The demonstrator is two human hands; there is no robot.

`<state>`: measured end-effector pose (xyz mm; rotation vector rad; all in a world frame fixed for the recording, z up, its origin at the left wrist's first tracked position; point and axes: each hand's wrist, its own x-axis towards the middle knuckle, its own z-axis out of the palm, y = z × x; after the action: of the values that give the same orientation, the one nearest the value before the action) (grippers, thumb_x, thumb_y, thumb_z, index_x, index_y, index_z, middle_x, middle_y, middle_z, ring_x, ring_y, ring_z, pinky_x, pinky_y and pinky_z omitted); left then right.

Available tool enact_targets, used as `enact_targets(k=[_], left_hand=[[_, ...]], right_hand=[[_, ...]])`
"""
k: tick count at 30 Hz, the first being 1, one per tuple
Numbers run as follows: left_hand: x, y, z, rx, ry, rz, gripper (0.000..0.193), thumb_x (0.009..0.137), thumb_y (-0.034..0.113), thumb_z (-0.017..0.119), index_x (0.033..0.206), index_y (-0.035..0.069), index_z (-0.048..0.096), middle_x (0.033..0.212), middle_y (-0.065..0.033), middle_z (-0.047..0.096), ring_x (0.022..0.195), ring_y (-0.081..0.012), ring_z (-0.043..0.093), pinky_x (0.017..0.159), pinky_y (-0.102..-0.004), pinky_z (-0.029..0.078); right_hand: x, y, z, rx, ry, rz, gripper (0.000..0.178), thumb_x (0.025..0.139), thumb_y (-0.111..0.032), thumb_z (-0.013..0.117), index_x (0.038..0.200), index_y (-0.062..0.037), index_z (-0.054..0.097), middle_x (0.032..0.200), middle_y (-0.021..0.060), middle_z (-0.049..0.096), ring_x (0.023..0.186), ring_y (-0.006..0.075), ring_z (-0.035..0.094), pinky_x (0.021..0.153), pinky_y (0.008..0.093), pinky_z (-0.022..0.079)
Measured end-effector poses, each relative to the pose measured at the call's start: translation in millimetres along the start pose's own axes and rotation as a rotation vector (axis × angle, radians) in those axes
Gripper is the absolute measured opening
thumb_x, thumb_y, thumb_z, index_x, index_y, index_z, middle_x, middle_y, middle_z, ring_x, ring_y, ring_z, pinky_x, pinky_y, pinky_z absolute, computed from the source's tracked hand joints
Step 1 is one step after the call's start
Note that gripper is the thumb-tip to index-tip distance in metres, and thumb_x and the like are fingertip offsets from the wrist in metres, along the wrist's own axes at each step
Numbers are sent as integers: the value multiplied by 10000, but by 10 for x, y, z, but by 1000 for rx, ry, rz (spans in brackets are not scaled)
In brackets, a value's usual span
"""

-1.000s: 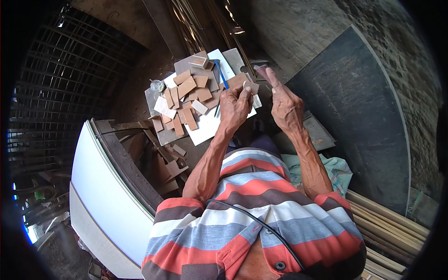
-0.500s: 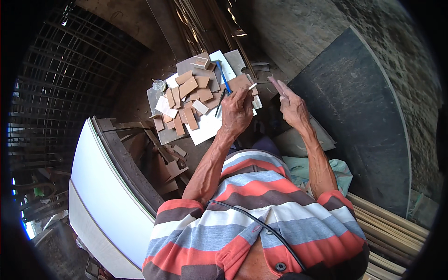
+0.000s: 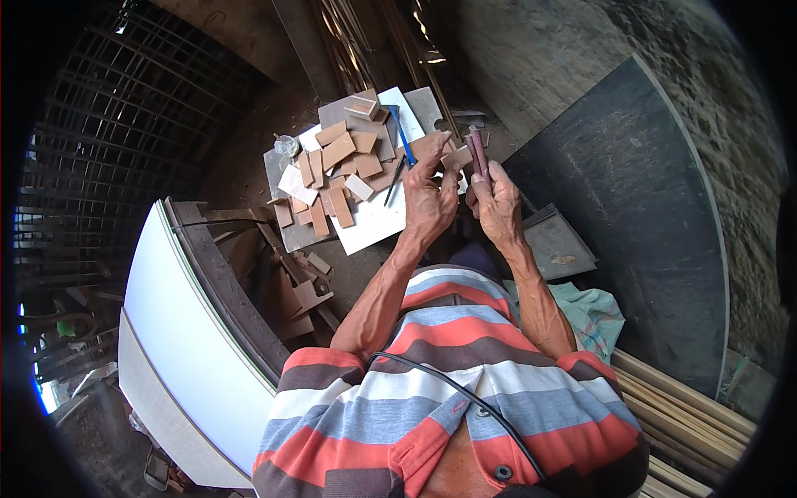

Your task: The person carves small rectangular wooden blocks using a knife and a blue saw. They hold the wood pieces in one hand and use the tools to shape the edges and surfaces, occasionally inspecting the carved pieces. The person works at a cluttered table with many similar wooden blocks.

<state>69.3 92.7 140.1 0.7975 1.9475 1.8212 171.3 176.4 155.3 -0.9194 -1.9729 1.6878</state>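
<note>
My left hand [image 3: 432,199] is closed on a small brown wooden piece [image 3: 456,158], which sticks out on the right past the thumb and fingers. Close beside it, my right hand [image 3: 499,207] grips a dull red strip [image 3: 477,148] that looks like folded sandpaper and points away from me. The strip is right by the wooden piece; whether they touch I cannot tell. Beyond my left hand, many small brown wooden pieces [image 3: 338,151] lie loose on a low work surface [image 3: 372,232]. A blue-handled tool [image 3: 403,133] and a thin black tool [image 3: 394,182] lie among them.
A small clear container [image 3: 286,146] stands at the work surface's left edge. To the left is a large white panel [image 3: 187,307] with wood scraps [image 3: 307,296] beside it. A dark board [image 3: 639,224] leans at the right, near a pale green cloth [image 3: 588,317] and long wooden strips [image 3: 681,407].
My right hand has moved left, bringing the red strip beside the wooden piece. My left hand has turned and shifted slightly right, so a broader face of the piece shows.
</note>
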Motion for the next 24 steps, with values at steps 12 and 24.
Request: enact_targets(k=[12, 24], left_hand=[[87, -225, -162, -198, 57, -390, 198, 880, 152, 708, 1006, 0, 714, 804, -23, 671, 687, -80, 572, 584, -230, 452], [72, -138, -257, 282, 34, -22, 170, 891, 107, 645, 1025, 21, 705, 794, -85, 661, 679, -118, 587, 600, -296, 464]], right_hand=[[36, -5, -17, -96, 30, -156, 478, 956, -106, 481, 1431, -75, 442, 722, 5, 503, 613, 72, 471, 562, 243, 427], [39, -38, 62, -154, -12, -181, 467, 941, -106, 455, 1406, -133, 488, 672, 82, 530, 566, 143, 514, 560, 319, 460]])
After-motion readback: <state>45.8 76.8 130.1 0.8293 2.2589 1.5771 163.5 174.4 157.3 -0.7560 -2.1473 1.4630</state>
